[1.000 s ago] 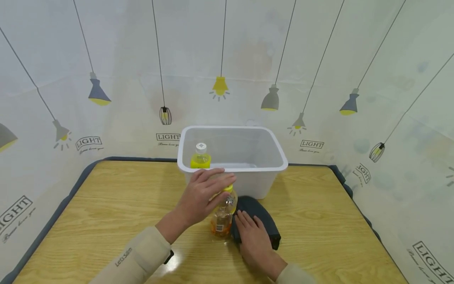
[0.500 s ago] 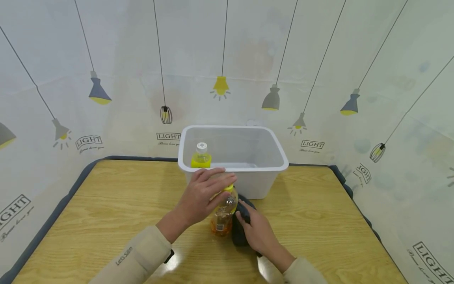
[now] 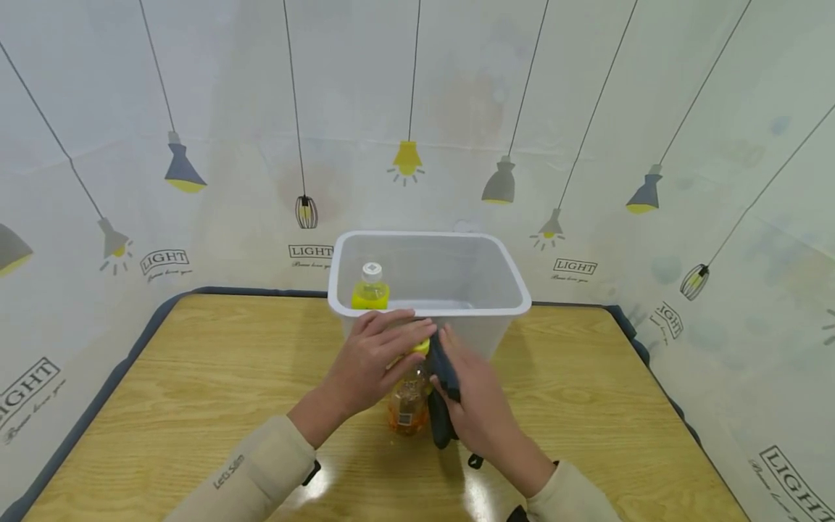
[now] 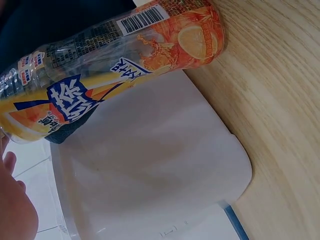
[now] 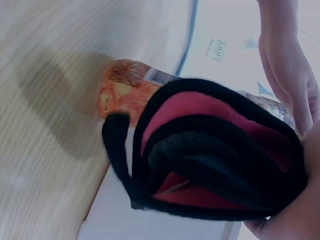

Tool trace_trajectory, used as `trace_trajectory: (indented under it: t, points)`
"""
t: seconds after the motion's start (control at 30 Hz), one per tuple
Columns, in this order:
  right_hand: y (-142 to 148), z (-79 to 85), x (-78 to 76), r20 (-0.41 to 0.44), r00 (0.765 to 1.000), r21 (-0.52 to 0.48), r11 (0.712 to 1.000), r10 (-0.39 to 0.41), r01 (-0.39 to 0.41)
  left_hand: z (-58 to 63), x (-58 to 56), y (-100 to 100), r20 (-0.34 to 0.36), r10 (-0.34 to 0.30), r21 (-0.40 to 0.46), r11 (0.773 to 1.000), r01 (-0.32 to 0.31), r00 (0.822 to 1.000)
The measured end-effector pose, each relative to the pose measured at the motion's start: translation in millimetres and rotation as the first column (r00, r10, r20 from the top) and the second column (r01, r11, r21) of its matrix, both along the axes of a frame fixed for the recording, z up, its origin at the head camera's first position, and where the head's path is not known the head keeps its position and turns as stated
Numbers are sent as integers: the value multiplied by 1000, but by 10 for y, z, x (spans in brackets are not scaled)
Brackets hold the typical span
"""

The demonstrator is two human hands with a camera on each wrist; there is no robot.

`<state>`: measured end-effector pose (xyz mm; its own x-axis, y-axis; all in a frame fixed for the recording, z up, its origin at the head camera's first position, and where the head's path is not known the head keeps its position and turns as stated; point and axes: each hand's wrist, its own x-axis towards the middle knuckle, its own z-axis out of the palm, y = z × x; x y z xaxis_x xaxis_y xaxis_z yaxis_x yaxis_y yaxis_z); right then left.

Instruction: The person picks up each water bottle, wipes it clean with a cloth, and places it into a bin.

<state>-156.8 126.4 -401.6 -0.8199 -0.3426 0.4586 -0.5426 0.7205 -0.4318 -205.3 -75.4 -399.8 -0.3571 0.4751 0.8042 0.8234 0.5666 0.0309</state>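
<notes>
An orange-labelled tea bottle (image 3: 409, 409) with a yellow cap stands upright on the table. My left hand (image 3: 372, 359) grips it around the cap and neck from the left. In the left wrist view, the bottle's label (image 4: 105, 75) shows a barcode and orange slices. My right hand (image 3: 485, 402) holds a folded dark fabric piece (image 3: 446, 370) against the bottle's right side, thumb on the near face. The right wrist view shows that fabric piece (image 5: 210, 135) gaping, with a red lining, black edging and a dangling strap (image 5: 117, 142). It hides much of the bottle (image 5: 125, 90) there.
Right behind the bottle stands a white plastic bin (image 3: 479, 339). Inside it, at the left, is a bottle with a white cap and yellow-green label (image 3: 370, 293). The wooden table (image 3: 215, 370) meets a lamp-patterned backdrop (image 3: 365, 87) at its back and sides.
My right hand has gone from lying flat on the dark fabric piece to holding it folded, raised upright beside the bottle. My left hand has stayed at the bottle's top.
</notes>
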Motion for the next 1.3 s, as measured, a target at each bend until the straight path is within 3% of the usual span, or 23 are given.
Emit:
trace_trajectory:
  t: [0.13,0.37,0.47,0.57,0.7,0.9,1.13,1.2,1.3]
  points:
    - [-20,-39,-1,-60,998,97,995,-22,27,0,5,4,0,-3,5,1000,3,1000]
    - [-8,-235,3,-123,990,137,987,-70,87,11,22,5,5,-9,17,1000,9,1000]
    - [15,-402,9,-101,992,174,980,-79,96,15,22,7,3,-17,22,1000,17,1000]
    - [35,-565,26,-26,997,239,968,-72,77,16,19,8,-1,-24,26,999,24,1000]
    - [56,-701,64,73,995,361,932,-65,34,18,19,12,1,-28,25,999,28,1000]
    - [70,-803,80,195,975,562,827,-110,-19,20,30,20,23,-12,11,1000,11,1000]
    - [65,-840,74,124,985,682,731,-119,2,18,35,20,43,5,6,1000,-5,999]
    - [69,-852,70,108,987,696,718,-118,10,18,37,18,46,9,0,1000,-9,999]
    - [82,-860,55,111,987,675,737,-117,11,21,35,18,42,7,0,1000,-7,999]
